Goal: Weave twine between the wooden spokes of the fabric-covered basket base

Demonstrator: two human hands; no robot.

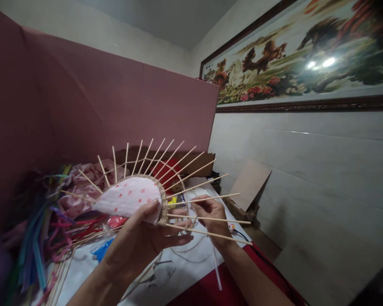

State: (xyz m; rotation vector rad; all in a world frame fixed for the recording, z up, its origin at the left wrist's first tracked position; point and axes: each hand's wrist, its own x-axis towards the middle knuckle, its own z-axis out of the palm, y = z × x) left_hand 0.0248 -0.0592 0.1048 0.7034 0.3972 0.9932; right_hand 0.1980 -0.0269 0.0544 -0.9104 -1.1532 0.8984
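Observation:
My left hand (143,238) grips a half-round piece (130,197) covered in white cloth with pink-red dots. Its thumb presses on the cloth, and its fingers pass behind the edge. Twisted cord is wound around the curved rim (164,204), and thin wooden sticks (207,197) fan out from it. A further strand of cord (178,172) runs across the sticks in a loose arc. On the right, my right hand (210,210) has its fingers pinched together on the cord among the lower sticks. The exact pinch point is partly hidden.
Below lies a white-topped table (191,255) with a red cloth (207,289). Coloured pipe cleaners (35,242), pink fabric (83,182) and a blue packet (102,250) crowd the left. A pink panel (130,102) stands behind; a cardboard sheet (250,182) leans at right.

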